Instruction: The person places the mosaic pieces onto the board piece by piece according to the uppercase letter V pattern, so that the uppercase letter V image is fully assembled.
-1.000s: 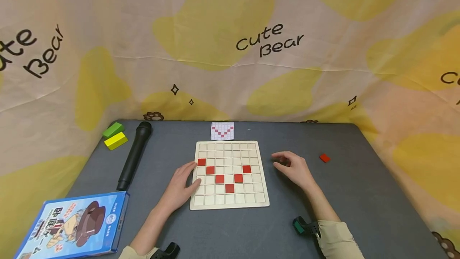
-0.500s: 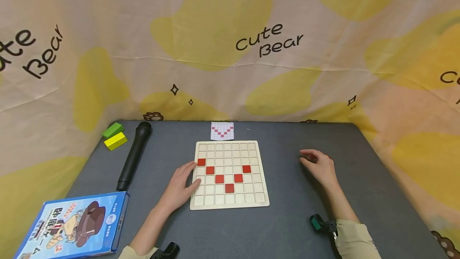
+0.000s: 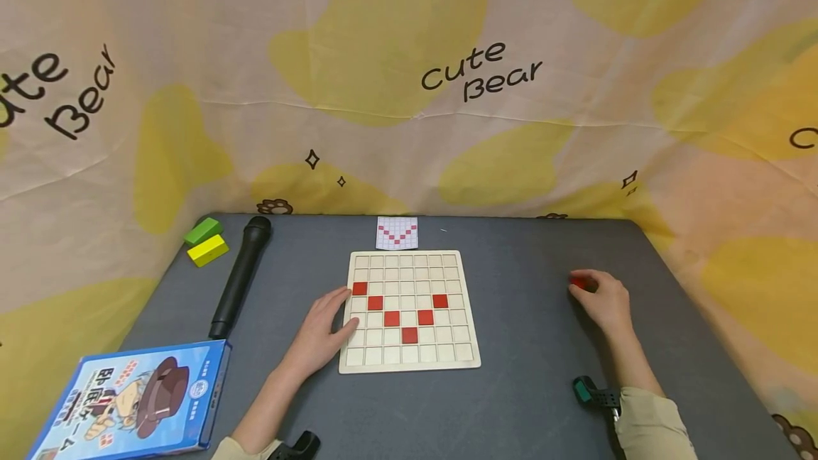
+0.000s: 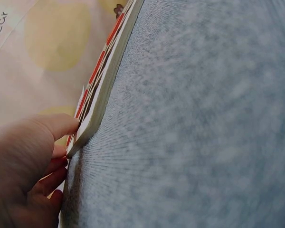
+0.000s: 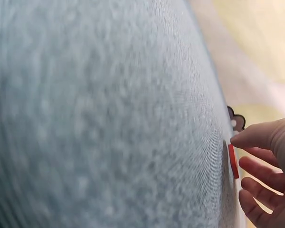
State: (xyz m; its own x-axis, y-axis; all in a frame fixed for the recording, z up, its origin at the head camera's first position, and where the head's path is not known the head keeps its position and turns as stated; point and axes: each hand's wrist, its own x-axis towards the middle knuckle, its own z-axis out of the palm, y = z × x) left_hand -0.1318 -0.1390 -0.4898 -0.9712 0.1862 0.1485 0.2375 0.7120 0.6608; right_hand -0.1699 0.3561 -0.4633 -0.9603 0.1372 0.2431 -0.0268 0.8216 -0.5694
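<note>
While the left hand (image 3: 319, 332) lies flat, fingers straight, on the gridded wooden board (image 3: 409, 364), right-hand fingers (image 5: 256, 159) pinch a flat red tile (image 5: 233, 161).

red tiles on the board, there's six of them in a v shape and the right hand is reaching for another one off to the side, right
Not quite: the head view shows five red tiles on the wooden board, not six. They do form a partial V, and the right hand is at the loose red tile on the grey table to the board's right.
</note>
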